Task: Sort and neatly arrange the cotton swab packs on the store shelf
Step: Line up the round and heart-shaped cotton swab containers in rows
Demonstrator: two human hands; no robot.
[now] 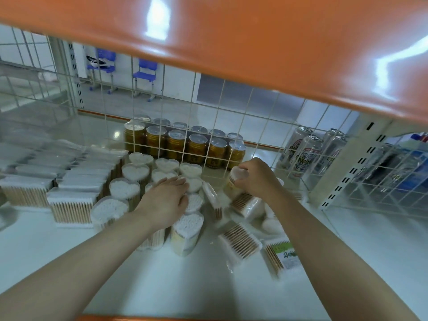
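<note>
Several heart-shaped clear tubs of cotton swabs (125, 188) stand upright in rows at the middle of the white shelf (162, 279). My left hand (165, 198) lies flat with straight fingers on top of the tubs near the right end of the rows. My right hand (257, 177) grips a tilted tub of swabs (235, 179) just right of the rows. Flat rectangular swab packs (71, 205) stand in neat rows on the left. Loose packs (240, 242) lie scattered on the shelf under my right forearm, one with a green label (286, 253).
A wire grid panel (208, 126) closes the back of the shelf. Behind it stand gold jars (176, 142) and tall drink cans (303, 154). An orange shelf (231, 31) hangs overhead. A white slotted upright (347, 172) bounds the right side.
</note>
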